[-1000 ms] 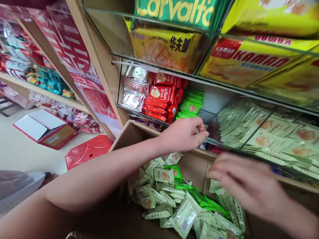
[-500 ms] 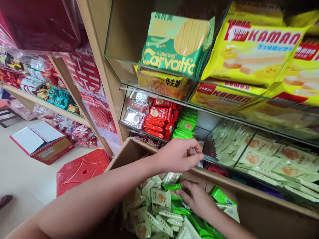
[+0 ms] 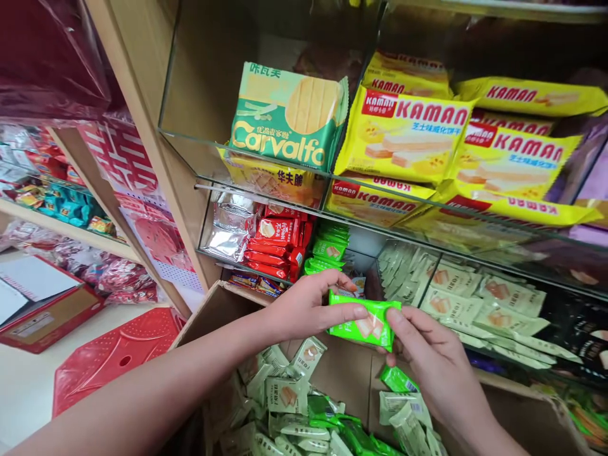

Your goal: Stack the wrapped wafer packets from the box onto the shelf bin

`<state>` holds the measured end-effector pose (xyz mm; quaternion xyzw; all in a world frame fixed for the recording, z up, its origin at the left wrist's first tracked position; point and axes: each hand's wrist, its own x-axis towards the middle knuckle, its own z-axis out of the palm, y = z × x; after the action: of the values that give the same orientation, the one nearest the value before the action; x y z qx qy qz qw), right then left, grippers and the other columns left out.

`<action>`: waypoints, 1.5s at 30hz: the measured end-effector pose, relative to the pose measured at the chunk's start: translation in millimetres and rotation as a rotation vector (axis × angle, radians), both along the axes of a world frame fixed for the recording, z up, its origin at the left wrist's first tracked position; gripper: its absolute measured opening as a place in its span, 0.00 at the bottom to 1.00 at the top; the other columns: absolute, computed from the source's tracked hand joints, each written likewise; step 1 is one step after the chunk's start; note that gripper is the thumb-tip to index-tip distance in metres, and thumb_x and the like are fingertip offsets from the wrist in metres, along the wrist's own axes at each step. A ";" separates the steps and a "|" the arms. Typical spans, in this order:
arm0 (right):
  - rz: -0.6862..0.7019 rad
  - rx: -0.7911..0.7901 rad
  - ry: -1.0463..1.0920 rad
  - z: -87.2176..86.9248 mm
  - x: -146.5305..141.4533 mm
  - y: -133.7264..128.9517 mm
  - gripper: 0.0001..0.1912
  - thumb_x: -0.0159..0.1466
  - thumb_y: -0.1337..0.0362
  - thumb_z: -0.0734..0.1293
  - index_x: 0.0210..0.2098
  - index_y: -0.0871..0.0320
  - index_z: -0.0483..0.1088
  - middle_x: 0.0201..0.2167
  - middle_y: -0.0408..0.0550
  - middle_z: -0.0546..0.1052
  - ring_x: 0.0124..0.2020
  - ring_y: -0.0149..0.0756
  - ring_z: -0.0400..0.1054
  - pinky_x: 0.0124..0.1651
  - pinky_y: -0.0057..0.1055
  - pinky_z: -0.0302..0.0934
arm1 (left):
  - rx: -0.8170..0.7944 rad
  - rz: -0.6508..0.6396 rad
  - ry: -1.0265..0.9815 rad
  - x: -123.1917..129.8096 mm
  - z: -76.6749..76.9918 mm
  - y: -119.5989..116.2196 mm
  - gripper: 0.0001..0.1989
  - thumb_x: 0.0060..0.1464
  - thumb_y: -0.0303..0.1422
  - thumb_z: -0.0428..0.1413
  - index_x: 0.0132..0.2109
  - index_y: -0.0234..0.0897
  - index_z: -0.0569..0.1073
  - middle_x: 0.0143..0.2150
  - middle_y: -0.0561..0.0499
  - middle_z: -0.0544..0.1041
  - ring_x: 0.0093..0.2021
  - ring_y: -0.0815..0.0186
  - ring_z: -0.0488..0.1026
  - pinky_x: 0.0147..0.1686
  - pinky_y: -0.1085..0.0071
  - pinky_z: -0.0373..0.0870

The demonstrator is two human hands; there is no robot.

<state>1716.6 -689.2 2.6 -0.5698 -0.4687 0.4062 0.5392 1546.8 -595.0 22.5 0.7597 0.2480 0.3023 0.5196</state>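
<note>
Between my two hands is a bright green snack packet (image 3: 363, 324), held just above an open cardboard box (image 3: 339, 361). My left hand (image 3: 318, 304) pinches its left end, thumb lying across the front. At the right end, my right hand (image 3: 422, 339) grips it with the thumb on the front and fingers behind. Pale green packets (image 3: 287, 396) and more bright green packets (image 3: 354, 434) lie loose in the box below. Behind my left hand, a stack of green packets (image 3: 330, 247) sits in a glass shelf compartment.
Red packets (image 3: 275, 234) and silver packets (image 3: 230, 231) fill a compartment left of the green stack. Pale packets (image 3: 489, 297) stand to the right. Yellow wafer packs (image 3: 408, 133) sit on the shelf above. A red stool (image 3: 118, 354) and a red-and-white carton (image 3: 47, 304) are at left.
My right hand has come up out of the box with a green packet. My left hand, earlier empty by the shelf edge, now holds that packet too. The view has shifted right.
</note>
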 end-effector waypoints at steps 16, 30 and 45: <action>-0.097 -0.063 -0.030 21.4 22.0 25.9 0.18 0.44 0.55 0.72 0.27 0.58 0.63 0.21 0.40 0.69 0.21 0.29 0.63 0.25 0.26 0.58 | 0.259 0.340 0.071 5.2 -4.7 -8.0 0.13 0.56 0.40 0.44 0.45 0.36 0.60 0.16 0.63 0.55 0.17 0.74 0.55 0.18 0.77 0.50; -0.021 -0.023 -0.543 -24.0 15.1 164.8 0.12 0.45 0.57 0.68 0.19 0.57 0.63 0.17 0.41 0.70 0.21 0.31 0.64 0.24 0.26 0.56 | 0.559 0.219 0.361 0.4 -5.2 -11.6 0.08 0.52 0.33 0.47 0.36 0.40 0.70 0.18 0.57 0.67 0.20 0.70 0.65 0.21 0.76 0.56; 0.073 -0.103 -0.894 -12.8 4.4 145.8 0.17 0.51 0.49 0.64 0.27 0.58 0.67 0.24 0.47 0.74 0.26 0.37 0.68 0.26 0.28 0.55 | 0.575 0.192 0.359 1.6 -6.0 -12.2 0.07 0.51 0.32 0.47 0.35 0.40 0.70 0.17 0.57 0.66 0.18 0.71 0.64 0.20 0.77 0.55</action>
<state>1721.0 -543.4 -10.3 -0.6986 -0.6544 0.1617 0.2400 1548.5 -607.2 16.5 0.8892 0.3106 0.2688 0.2015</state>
